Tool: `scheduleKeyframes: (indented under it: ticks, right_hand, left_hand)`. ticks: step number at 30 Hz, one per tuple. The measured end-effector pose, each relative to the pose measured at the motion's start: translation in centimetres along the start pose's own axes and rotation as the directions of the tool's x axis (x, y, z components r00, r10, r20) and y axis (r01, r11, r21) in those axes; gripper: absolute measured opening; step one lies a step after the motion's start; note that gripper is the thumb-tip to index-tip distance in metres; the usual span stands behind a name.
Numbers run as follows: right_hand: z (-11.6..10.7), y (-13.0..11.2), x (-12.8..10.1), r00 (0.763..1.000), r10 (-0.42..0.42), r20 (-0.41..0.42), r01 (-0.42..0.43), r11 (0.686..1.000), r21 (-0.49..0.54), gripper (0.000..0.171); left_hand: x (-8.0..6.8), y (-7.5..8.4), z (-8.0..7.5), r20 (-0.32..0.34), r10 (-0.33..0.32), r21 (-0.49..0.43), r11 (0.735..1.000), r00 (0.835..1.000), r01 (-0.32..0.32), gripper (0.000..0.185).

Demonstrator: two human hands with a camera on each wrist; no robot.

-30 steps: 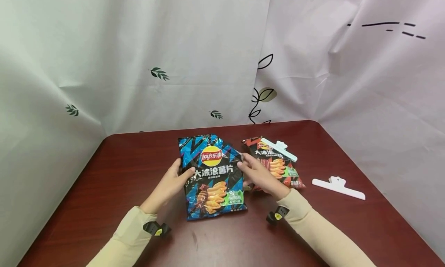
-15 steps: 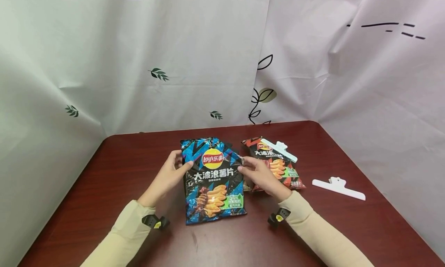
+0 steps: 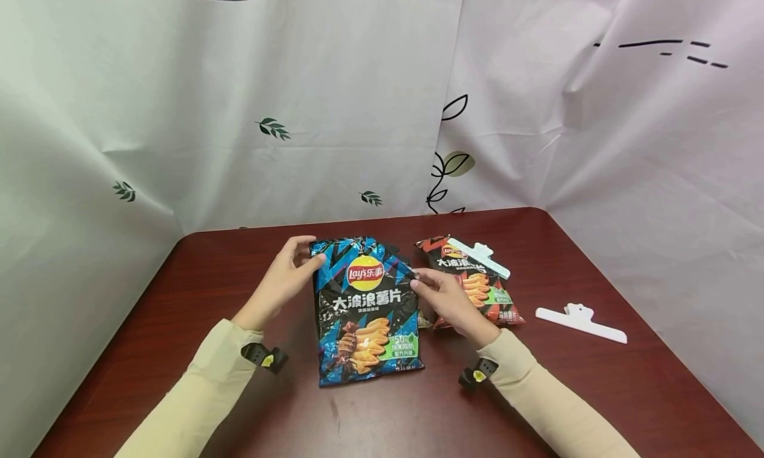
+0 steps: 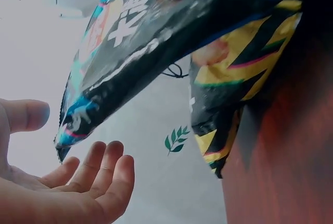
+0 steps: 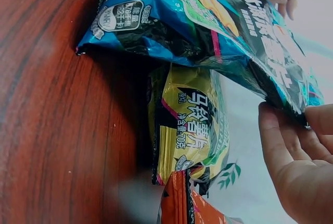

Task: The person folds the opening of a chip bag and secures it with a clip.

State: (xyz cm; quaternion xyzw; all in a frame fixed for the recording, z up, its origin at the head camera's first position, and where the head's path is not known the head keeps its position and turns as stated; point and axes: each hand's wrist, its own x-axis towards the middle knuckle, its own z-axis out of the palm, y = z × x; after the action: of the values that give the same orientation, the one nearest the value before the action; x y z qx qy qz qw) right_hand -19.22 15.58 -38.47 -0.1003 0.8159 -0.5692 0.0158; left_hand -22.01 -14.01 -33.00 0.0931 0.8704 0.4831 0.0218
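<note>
A blue-and-black bag of potato chips [image 3: 367,312] stands tilted up between both hands in the head view, its top right corner folded down. My right hand [image 3: 447,299] pinches that folded corner between thumb and fingers, which also shows in the right wrist view. At the upper left corner, my left hand [image 3: 280,279] is spread around the bag's edge. In the left wrist view, the thumb [image 4: 31,115] and the fingers stand apart on either side of the corner, with a gap showing.
Behind the blue bag stands a yellow-and-black chip bag [image 5: 192,125], mostly hidden in the head view. A red chip bag [image 3: 501,305] lies to its right with a white bag clip [image 3: 483,256] across its top. Another white clip [image 3: 581,322] lies on the table [image 3: 239,266] at right.
My left hand has slid up the bag's left side to its upper corner and loosened around it. The bag has lowered slightly. My right hand stays at the folded corner.
</note>
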Motion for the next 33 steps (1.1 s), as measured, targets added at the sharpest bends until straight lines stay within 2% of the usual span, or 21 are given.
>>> scheduleKeyframes:
  ticks: [5, 12, 20, 27, 33]
  right_hand:
    - [0.0, 0.0, 0.0, 1.000, 0.001, 0.001, -0.001, 1.000, 0.001, 0.035]
    - [0.0, 0.1, 0.0, 1.000, -0.009, 0.000, 0.009, 0.999, 0.030, 0.034]
    - [0.1, 0.1, -0.1, 1.000, -0.011, -0.014, 0.012, 0.999, 0.051, 0.034]
    - [0.3, 0.0, 0.0, 1.000, -0.020, -0.014, 0.020, 0.998, 0.054, 0.033]
    - [0.5, -0.2, -0.1, 1.000, -0.006, -0.014, 0.007, 1.000, 0.029, 0.034]
  left_hand:
    - [0.9, 0.6, -0.5, 0.002, 0.033, 0.036, 0.999, 0.999, -0.033, 0.052]
    - [1.9, 1.5, -0.6, 0.037, 0.078, 0.109, 0.991, 0.996, -0.082, 0.036]
    - [2.5, 2.7, -0.3, 0.050, 0.112, 0.205, 0.971, 0.992, -0.120, 0.035]
    - [2.9, 3.5, 0.2, 0.065, 0.130, 0.235, 0.962, 0.989, -0.142, 0.031]
    - [3.0, 4.0, 1.0, 0.073, 0.149, 0.297, 0.941, 0.986, -0.164, 0.030]
